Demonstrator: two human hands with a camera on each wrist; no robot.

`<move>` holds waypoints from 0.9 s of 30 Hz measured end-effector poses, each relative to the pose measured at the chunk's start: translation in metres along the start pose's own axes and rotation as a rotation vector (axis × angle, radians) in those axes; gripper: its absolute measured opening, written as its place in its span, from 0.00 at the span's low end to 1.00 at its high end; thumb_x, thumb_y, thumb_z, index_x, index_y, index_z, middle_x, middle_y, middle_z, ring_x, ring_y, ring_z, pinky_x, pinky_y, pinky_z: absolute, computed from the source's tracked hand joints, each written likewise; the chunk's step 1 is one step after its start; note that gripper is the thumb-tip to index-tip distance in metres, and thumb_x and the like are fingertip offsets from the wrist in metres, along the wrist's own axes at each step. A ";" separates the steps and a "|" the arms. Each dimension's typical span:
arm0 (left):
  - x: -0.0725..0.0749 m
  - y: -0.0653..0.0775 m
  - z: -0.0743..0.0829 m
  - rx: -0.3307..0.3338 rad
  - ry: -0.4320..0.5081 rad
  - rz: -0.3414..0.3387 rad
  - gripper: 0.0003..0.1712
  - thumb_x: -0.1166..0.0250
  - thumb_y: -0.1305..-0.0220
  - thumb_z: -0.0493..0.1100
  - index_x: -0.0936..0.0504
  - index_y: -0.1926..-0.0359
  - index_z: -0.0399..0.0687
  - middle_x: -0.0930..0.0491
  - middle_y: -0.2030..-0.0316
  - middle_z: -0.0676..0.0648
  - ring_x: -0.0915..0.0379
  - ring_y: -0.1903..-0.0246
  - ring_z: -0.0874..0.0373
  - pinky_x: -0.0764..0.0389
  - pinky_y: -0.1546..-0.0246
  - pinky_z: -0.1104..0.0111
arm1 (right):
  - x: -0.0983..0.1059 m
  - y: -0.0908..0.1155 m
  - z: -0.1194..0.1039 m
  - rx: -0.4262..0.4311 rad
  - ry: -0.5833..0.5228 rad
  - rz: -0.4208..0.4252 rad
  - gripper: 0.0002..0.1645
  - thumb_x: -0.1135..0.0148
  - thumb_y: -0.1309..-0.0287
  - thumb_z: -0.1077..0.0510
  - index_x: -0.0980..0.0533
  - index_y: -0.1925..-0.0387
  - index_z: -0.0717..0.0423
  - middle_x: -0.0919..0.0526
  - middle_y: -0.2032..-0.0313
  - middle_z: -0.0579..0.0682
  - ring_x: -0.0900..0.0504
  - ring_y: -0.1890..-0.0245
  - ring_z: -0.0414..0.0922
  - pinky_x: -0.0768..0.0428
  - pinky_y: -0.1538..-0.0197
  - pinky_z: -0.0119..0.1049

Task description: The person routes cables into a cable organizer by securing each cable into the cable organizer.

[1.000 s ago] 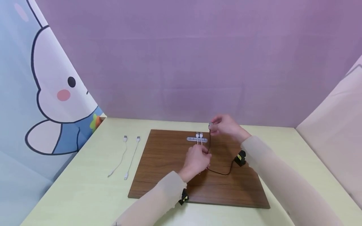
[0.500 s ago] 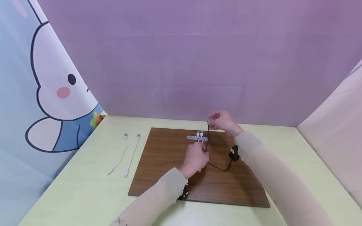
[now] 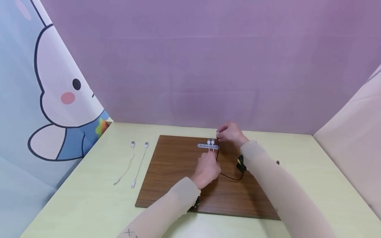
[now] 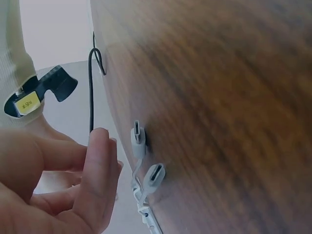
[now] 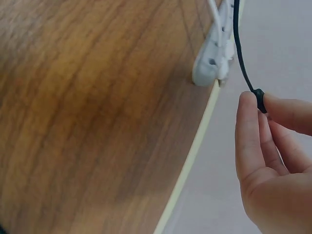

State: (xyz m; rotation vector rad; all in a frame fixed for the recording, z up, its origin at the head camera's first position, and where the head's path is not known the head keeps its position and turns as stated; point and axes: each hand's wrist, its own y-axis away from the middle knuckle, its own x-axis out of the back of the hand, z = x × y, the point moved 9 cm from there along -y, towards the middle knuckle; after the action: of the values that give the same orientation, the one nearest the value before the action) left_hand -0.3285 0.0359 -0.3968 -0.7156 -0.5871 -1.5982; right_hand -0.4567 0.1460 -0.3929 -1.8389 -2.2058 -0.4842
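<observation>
In the head view, my right hand [image 3: 231,134] is just behind the board's back edge, near the right end of a pale cable clip strip [image 3: 203,145]. Thumb and fingers pinch the plug end of a black cable [image 5: 242,63], as the right wrist view shows. Lower down on the same cable [image 4: 91,97], my left hand [image 3: 206,168] pinches it between thumb and fingertips above the board. Two white cables [image 5: 214,22] sit side by side in the strip. Their small connector ends [image 4: 138,142] lie against the board in the left wrist view.
A brown wooden board [image 3: 169,168] lies on a pale yellow table [image 3: 89,198]. Left of it are two loose white USB cables, one with its plug [image 3: 132,144] farther left, the other's plug [image 3: 146,144] nearer the board. A small dark end [image 3: 277,162] shows beyond my right sleeve.
My right hand has moved left with the black cable's plug end, closer to the strip's right end. My left hand stays nearly where it was.
</observation>
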 end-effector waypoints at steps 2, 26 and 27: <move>-0.001 -0.001 0.000 -0.005 -0.024 -0.004 0.07 0.34 0.37 0.33 0.22 0.72 0.41 0.25 0.76 0.46 0.28 0.82 0.55 0.28 0.86 0.67 | -0.001 -0.001 0.004 -0.004 0.012 0.007 0.14 0.34 0.40 0.71 0.22 0.52 0.73 0.19 0.56 0.64 0.13 0.61 0.53 0.14 0.54 0.42; -0.012 -0.004 -0.001 0.048 -0.131 -0.154 0.05 0.32 0.42 0.29 0.19 0.64 0.34 0.24 0.73 0.42 0.26 0.82 0.52 0.25 0.84 0.66 | -0.011 -0.005 0.017 -0.007 0.193 -0.018 0.11 0.32 0.39 0.67 0.18 0.55 0.68 0.18 0.56 0.62 0.13 0.60 0.51 0.14 0.54 0.40; -0.013 -0.004 0.000 0.047 -0.139 -0.155 0.06 0.31 0.43 0.30 0.19 0.64 0.34 0.24 0.72 0.42 0.26 0.81 0.52 0.25 0.84 0.66 | -0.011 -0.006 0.019 -0.009 0.202 -0.022 0.11 0.31 0.39 0.67 0.18 0.55 0.68 0.18 0.56 0.61 0.13 0.60 0.51 0.14 0.54 0.40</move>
State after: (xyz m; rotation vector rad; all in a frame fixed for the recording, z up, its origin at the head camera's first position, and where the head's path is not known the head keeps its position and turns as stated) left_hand -0.3311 0.0446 -0.4062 -0.7654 -0.7955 -1.6804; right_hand -0.4601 0.1424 -0.4148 -1.6895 -2.0942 -0.6541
